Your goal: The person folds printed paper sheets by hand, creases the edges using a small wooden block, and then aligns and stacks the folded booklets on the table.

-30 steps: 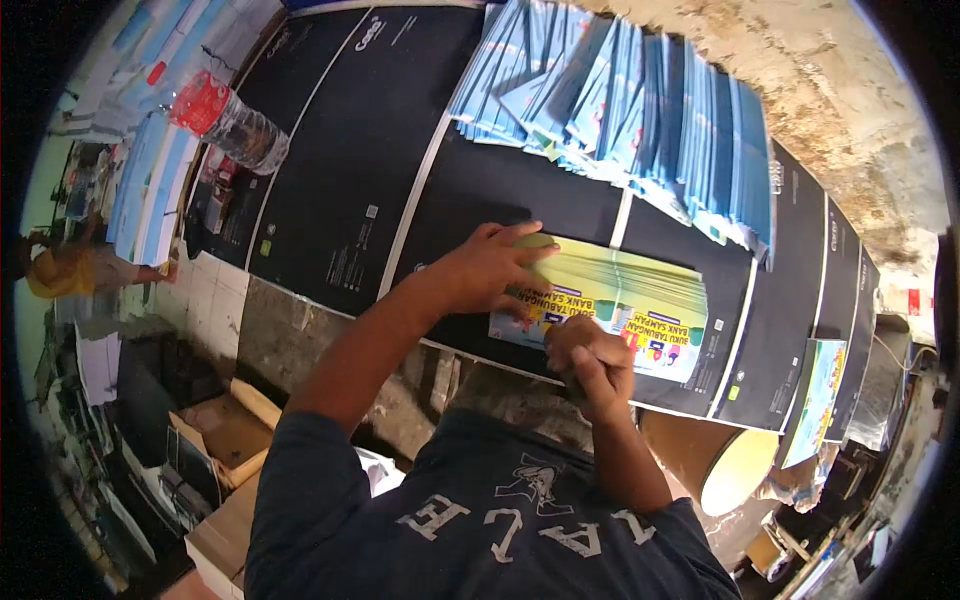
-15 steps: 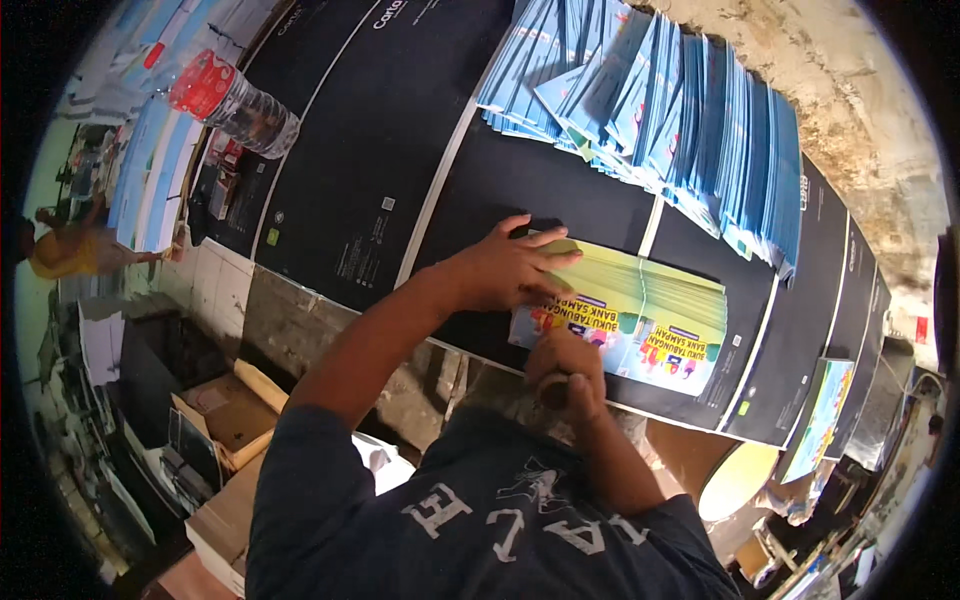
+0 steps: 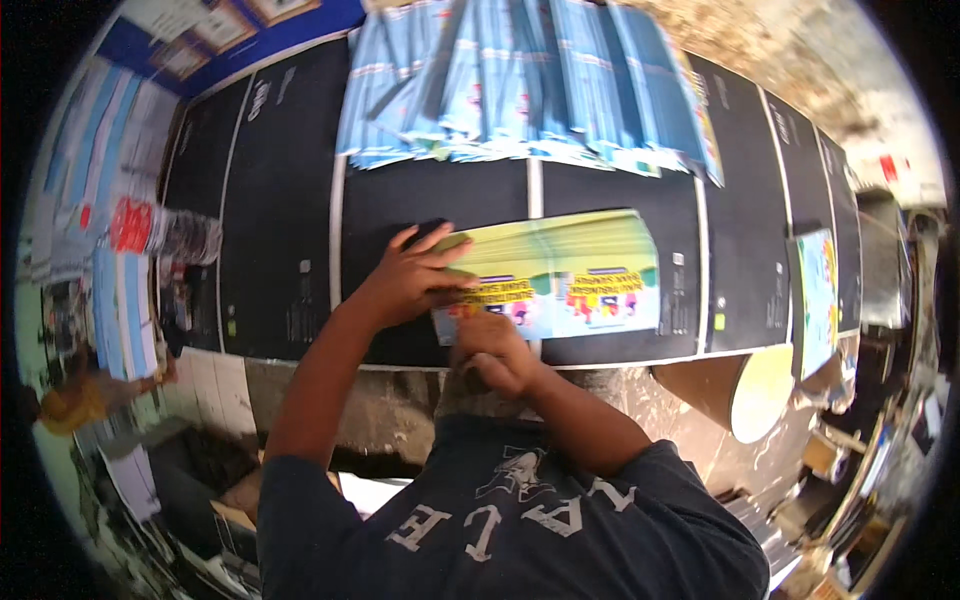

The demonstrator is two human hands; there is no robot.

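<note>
So I'm standing here watching, clock face centred on the printed sheets [image 3: 600, 255], 12 being away from the worker. The sheets lie flat near the table's close edge: glossy-looking yellow-green paper with colourful printing, long edges stepped like thin stairs. Left hand [image 3: 415, 275] is spread wide on their 9 o'clock end, fingertips pressing the paper. Right hand [image 3: 492, 350] is balled up at about 8 o'clock, over the near corner; honestly can't tell if anything's inside that fist, and it hides that corner.

Table [image 3: 275, 210] is covered in smooth black boards with pale straight seams. Up at 12 there's a big leaning row of blue booklets [image 3: 530, 80], thin and ragged along the bottom.

Container-wise: a clear plastic bottle [image 3: 165, 230] with a red label lies on its side near 9, contents hard to make out, plus an open cardboard box [image 3: 236, 514] at 8, too shadowy inside. A brown cylinder [image 3: 740, 395] with a pale round end sits at 4, past the edge. Rough, blotchy wall [image 3: 790, 70] around 1.
</note>
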